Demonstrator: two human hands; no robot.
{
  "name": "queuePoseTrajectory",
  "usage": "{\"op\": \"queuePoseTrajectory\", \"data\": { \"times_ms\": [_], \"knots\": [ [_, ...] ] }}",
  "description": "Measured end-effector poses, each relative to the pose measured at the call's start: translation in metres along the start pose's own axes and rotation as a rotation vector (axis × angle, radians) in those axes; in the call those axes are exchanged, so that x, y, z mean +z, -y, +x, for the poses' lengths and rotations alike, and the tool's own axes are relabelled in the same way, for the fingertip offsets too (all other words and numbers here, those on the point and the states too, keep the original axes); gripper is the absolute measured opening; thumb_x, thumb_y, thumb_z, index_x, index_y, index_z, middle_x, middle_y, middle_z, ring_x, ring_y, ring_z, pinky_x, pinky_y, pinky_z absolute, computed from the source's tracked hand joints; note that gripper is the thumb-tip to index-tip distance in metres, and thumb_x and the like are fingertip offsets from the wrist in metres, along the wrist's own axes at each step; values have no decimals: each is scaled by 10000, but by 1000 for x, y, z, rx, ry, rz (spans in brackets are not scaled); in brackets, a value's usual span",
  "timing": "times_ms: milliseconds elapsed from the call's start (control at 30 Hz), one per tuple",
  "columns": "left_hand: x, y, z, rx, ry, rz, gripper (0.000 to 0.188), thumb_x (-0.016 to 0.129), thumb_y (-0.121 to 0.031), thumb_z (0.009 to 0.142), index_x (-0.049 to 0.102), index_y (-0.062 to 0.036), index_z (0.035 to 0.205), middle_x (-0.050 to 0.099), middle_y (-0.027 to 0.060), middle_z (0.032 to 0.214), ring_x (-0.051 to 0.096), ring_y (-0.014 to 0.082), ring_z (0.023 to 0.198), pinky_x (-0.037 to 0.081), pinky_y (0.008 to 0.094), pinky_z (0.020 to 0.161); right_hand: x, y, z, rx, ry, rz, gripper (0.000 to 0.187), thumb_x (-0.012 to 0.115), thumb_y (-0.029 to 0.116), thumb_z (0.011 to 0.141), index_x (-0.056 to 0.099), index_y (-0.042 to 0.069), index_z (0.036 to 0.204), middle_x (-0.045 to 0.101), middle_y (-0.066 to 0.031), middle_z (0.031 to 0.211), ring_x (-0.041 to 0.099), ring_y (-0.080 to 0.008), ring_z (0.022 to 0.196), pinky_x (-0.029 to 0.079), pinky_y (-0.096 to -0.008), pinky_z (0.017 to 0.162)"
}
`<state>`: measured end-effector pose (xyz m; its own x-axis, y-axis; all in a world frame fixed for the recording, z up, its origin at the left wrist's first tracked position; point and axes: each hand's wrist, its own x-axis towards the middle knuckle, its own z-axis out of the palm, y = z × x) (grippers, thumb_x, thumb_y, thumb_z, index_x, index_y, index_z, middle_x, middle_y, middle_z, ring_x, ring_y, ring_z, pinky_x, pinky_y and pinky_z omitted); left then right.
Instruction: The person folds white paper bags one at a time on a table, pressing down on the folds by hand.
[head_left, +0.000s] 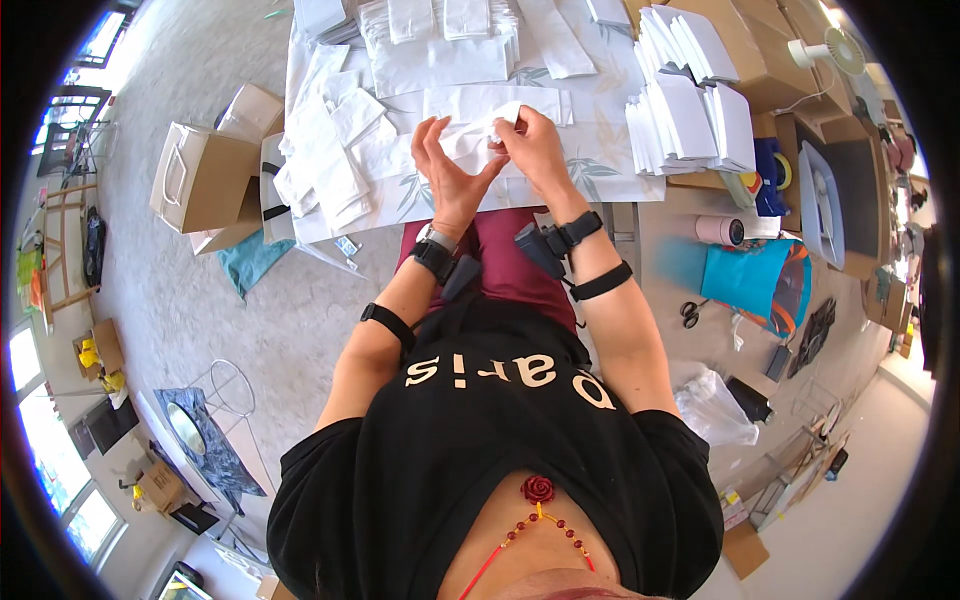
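Over the near part of the table, my right hand (538, 150) pinches a small crumpled white piece (506, 114), thin like paper or cloth. Beside it my left hand (452, 178) is open, its fingers curved and apart, with the thumb pointing toward my right hand. Just beyond both hands lies a flat white strip (455, 102). To the left, a loose heap of folded white pieces (335, 160) spreads to the table's near edge. Whether these white pieces are paper or cloth I cannot tell.
Stacks of white pieces (440, 62) lie farther back, and upright white bundles (690, 125) stand at the right. The table (600, 180) has a leaf-patterned cover. Cardboard boxes (200, 180) stand on the left. Right of the table are a pink cylinder (718, 231), a blue bag (745, 275) and scissors (690, 315).
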<state>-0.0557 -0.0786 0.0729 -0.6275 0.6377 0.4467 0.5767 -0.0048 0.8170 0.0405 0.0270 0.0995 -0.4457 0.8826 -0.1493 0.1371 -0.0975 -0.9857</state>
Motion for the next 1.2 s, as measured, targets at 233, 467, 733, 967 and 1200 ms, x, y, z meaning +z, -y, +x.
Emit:
{"op": "queuePoseTrajectory", "data": {
  "times_ms": [233, 467, 733, 967, 1200],
  "knots": [
    [0, 65, -31, -234, 83, 342, 1003, 934, -230, 698, 328, -128, 1491, 351, 179, 1499, 336, 385, 1415, 256, 565, 1160, -57, 19, -4, -1, -35, 17, 211, 676, 152, 980, 691, -32, 1082, 719, -64, 853, 699, -120, 698, 558, -261, 631],
    [9, 82, -33, -205, 127, 343, 612, 802, -107, 746, 509, -118, 1283, 551, 118, 1255, 478, 334, 1264, 321, 491, 1099, -122, 3, -5, 95, -95, -126, 251, 706, 227, 974, 718, 15, 1107, 687, -14, 878, 615, -89, 739, 527, -255, 690],
    [14, 88, -34, -39, 164, 351, 299, 726, -53, 780, 611, -94, 1053, 603, 85, 1086, 554, 316, 1108, 389, 452, 992, -163, -51, -3, 171, -144, -259, 242, 686, 221, 978, 706, 10, 1093, 653, -9, 837, 600, -86, 737, 513, -252, 666],
    [14, 88, -36, 1, 185, 344, 270, 718, -45, 789, 625, -121, 1031, 612, 78, 1110, 550, 310, 1120, 386, 452, 993, -179, -102, 6, 118, -221, -417, 233, 678, 231, 923, 685, 10, 996, 671, -83, 792, 661, -203, 703, 522, -343, 673],
    [14, 88, -37, 16, 214, 374, 274, 722, -54, 796, 626, -130, 1041, 615, 77, 1121, 548, 310, 1128, 382, 450, 1005, -185, -136, 9, 101, -320, -609, 284, 660, 256, 868, 668, 5, 1001, 711, -190, 854, 697, -385, 835, 539, -443, 770]
  ]
}}
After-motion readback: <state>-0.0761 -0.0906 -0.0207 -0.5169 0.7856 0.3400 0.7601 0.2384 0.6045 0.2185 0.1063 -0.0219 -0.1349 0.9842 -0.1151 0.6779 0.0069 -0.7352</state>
